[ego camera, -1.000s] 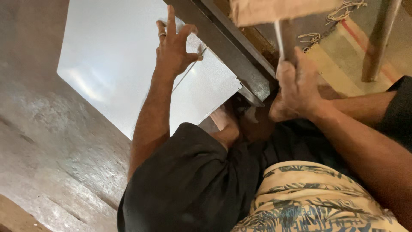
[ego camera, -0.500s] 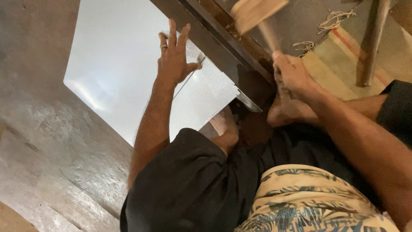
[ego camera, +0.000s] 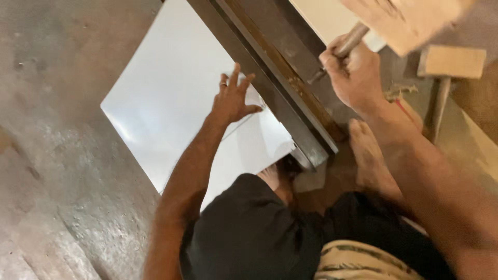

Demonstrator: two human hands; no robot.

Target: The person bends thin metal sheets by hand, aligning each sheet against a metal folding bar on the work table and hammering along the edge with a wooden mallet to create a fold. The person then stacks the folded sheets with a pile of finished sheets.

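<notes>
A large white sheet is being held flat on the grey concrete floor, left of centre. It is being pressed down by the left hand, whose fingers are spread wide, with the palm lying on the sheet's right part, just beside a long dark metal bar. The bar is running diagonally from the far middle towards the near right, and the sheet's right edge is being covered by it.

A wooden mallet is being gripped by the right hand, whose fingers are curled tight around the handle; the blurred pale head is being held high at the far right, above the bar. A second wooden mallet is lying on the floor farther right, well apart from the sheet.

The near end of the bar is being crowded by two bare feet: one foot is resting just right of it, and the other is tucked at the sheet's near corner. The near middle is being filled by a knee in dark cloth.

Open floor is being left to the left of the sheet and nearer than it; its left corner and near-left edge are lying free.
</notes>
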